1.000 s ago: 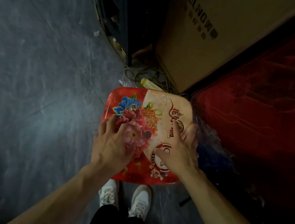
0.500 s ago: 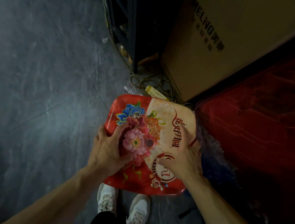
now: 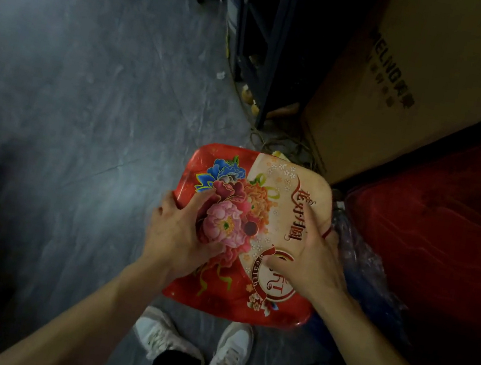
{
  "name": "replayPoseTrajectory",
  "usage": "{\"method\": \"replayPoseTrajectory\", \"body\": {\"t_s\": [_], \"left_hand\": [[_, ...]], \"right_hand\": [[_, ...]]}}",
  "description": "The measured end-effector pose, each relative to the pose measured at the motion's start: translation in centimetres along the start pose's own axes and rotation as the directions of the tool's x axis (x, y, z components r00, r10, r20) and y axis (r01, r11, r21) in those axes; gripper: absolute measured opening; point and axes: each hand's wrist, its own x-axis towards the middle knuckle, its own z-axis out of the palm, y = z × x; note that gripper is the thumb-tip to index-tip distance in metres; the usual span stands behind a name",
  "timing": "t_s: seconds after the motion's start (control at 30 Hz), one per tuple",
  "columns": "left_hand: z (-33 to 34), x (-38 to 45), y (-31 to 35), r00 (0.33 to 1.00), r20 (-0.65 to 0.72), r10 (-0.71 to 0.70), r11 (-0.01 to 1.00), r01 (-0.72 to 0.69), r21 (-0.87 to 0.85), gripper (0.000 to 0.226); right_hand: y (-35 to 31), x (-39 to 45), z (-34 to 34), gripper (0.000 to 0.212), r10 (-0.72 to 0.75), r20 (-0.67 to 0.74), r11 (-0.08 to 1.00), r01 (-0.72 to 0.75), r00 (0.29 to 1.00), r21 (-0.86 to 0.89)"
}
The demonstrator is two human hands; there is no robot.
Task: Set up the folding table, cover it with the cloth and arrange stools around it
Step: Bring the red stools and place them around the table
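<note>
A red stool seat, square with rounded corners and printed with peonies, a cream panel and Chinese characters, sits flat-side up just in front of the person, above their white shoes. Its legs are hidden beneath the seat.

The left hand takes the seat's left edge: the thumb lies across the pink flower on top while the fingers curl round the rim and under, so this grip is closed on the stool. The right hand lies on the right half of the seat, thumb pointing inward over the round emblem, index finger stretched up toward the characters, the other fingers bending over the right edge; how firmly that grip holds cannot be told. Both forearms reach in from the bottom of the view.

Below is a grey, streaked floor. To the right lies a dark red mat with crumpled clear plastic just beside the seat. Beyond the seat stand a cardboard box with printed lettering and a dark metal rack, with tangled cables at their feet.
</note>
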Motion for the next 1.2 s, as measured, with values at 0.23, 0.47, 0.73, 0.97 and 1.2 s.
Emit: {"method": "replayPoseTrajectory", "body": {"t_s": [0.23, 0.47, 0.73, 0.97, 1.2], "left_hand": [[-5.3, -2.5, -5.5, 0.990, -0.101, -0.096, 0.990, 0.085, -0.111, 0.090], [-11.4, -5.7, -13.6, 0.944, -0.216, -0.250, 0.943, 0.186, -0.277, 0.090], [-18.5, -8.9, -22.2, 0.854, -0.318, -0.412, 0.880, 0.284, -0.380, 0.094], [-22.7, -9.2, -29.3, 0.745, -0.328, -0.580, 0.783, 0.401, -0.475, 0.100], [-24.9, -6.6, -35.7, 0.638, -0.295, -0.711, 0.666, 0.478, -0.572, 0.100]], "right_hand": [[-8.6, -1.2, 0.0, 0.129, -0.150, -0.003, 0.984, 0.149, 0.989, -0.094], [-21.1, -3.6, 2.4, 0.124, -0.289, 0.079, 0.929, 0.299, 0.954, -0.216], [-34.0, -6.2, 6.5, 0.123, -0.431, 0.168, 0.843, 0.462, 0.887, -0.276], [-44.1, -5.4, 11.5, 0.118, -0.533, 0.281, 0.746, 0.600, 0.798, -0.289], [-52.9, -1.9, 17.2, 0.120, -0.569, 0.426, 0.648, 0.702, 0.704, -0.295]]}}
